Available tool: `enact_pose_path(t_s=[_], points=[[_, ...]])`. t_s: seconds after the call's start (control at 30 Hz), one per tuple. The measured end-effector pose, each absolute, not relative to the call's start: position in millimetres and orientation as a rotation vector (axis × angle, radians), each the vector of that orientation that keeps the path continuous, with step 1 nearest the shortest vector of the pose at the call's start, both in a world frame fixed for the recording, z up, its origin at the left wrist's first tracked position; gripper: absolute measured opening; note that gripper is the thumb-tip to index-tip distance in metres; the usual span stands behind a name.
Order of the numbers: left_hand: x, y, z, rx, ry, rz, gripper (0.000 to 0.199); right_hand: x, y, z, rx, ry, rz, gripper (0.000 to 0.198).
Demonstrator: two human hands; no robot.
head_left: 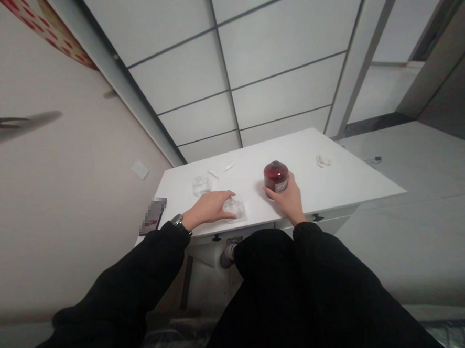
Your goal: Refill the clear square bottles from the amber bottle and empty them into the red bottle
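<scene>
My right hand is wrapped round a squat bottle of dark red liquid with a pale label, which stands upright on the white table. My left hand curves its thumb and fingers about a small clear container near the table's front edge. Whether that container is glass or plastic I cannot tell. Behind my left hand sits a second clear container. Two thin clear sticks or tubes, one a slim piece, lie just beyond it.
A phone, blurred in the picture, lies at the table's left edge. Something small, pale and crumpled rests toward the right. Drawers with a dark knob run under the front edge. White panelled doors stand behind, a wall at left.
</scene>
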State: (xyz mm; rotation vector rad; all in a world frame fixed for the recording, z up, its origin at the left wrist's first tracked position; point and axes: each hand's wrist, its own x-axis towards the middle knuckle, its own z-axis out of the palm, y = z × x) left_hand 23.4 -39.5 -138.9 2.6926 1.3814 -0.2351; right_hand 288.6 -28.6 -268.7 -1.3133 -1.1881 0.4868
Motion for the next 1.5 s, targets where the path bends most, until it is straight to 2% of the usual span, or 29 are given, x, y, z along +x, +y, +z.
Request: enact_pose_path(t_s=[0.3, 0.47, 0.53, 0.77, 0.97, 1.33, 1.5], points=[[82.6, 21.1, -156.0, 2.627, 1.486, -0.091, 0.072, 291.8, -29.2, -267.4, -1.341, -1.204, 0.463, 0.085], [89.9, 55.5, -150.5, 2.602, 1.507, -0.119, 0.047, 292.6, -28.0, -266.7, -1.345, -1.153, 0.445, 0.084], [93.5, 58.3, -149.6, 2.608, 1.489, -0.121, 0.043, 293.7, -26.6, -267.8, -1.349, -1.113, 0.427, 0.084], [111.4, 23.3, -155.2, 2.647, 1.354, -0.081, 0.071, 300.3, -21.9, -273.8, -1.381, -0.986, 0.369, 0.086], [100.2, -20.5, -155.7, 2.669, 1.298, -0.086, 0.073, 300.7, -23.6, -274.3, -1.389, -0.999, 0.366, 0.085], [-21.1, -39.7, -145.6, 2.513, 1.605, -0.132, 0.073, 300.5, -27.8, -271.9, -1.402, -1.038, 0.404, 0.082], [-41.0, -52.7, -155.0, 2.478, 1.631, -0.073, 0.074, 300.2, -29.8, -269.7, -1.403, -1.027, 0.439, 0.082]])
